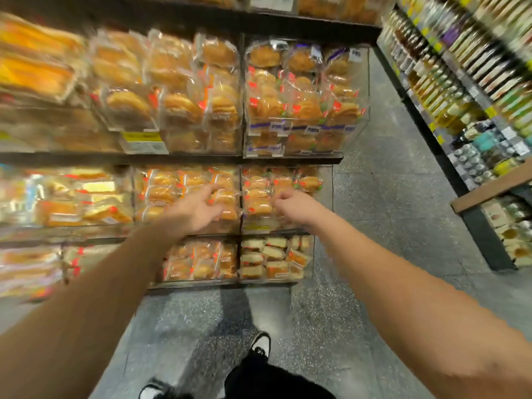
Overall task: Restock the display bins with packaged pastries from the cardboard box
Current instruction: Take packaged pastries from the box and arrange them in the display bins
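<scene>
A single head-worn, wide-angle view looks forward and down at the shelves (184,159) of clear bins, close enough for outstretched arms to reach the middle row. The floor (383,226) and the person's shoes (260,345) fill the lower frame (edges are blurred), another shelf (466,90) running along the upper right.

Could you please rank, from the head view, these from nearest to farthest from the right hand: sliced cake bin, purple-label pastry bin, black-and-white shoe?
From the right hand:
1. Sliced cake bin, just below.
2. Purple-label pastry bin, on the shelf above.
3. Black-and-white shoe, on the floor.
</scene>
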Action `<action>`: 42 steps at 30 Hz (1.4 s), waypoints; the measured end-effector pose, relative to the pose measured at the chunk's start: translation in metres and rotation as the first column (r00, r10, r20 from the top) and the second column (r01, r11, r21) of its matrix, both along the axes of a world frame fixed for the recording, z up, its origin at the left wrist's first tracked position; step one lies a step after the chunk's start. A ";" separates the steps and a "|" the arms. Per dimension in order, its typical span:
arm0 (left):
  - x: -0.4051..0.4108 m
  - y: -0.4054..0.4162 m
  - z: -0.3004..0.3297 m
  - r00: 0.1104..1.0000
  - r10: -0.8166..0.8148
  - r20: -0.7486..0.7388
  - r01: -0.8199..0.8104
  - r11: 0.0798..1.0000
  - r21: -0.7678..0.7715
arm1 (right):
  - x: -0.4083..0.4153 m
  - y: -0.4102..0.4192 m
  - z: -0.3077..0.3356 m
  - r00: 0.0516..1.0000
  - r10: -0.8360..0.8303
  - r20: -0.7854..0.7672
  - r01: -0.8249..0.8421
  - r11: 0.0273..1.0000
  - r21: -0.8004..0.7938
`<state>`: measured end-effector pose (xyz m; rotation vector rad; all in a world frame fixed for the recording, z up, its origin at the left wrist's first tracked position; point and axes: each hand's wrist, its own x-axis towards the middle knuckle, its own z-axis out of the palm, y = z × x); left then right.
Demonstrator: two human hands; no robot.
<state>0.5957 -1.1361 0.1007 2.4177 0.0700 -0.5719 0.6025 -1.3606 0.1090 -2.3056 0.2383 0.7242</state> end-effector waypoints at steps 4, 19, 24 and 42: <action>-0.064 0.097 0.031 0.987 0.157 0.028 -0.156 0.988 -0.017 | -0.028 0.106 0.029 0.954 0.285 0.094 -0.276 0.956 -0.100; -0.384 0.524 0.044 0.760 0.645 0.083 -0.647 0.738 0.192 | -0.213 0.585 0.029 0.254 0.932 0.259 -0.873 0.336 -0.353; -0.453 0.608 0.041 0.700 0.711 0.060 -0.691 0.655 0.305 | -0.253 0.689 0.019 0.076 0.973 0.220 -0.903 0.160 -0.399; -0.467 0.929 0.009 0.426 0.903 0.065 -0.878 0.395 0.271 | -0.241 1.073 -0.035 -0.059 0.984 0.168 -0.956 -0.007 -0.295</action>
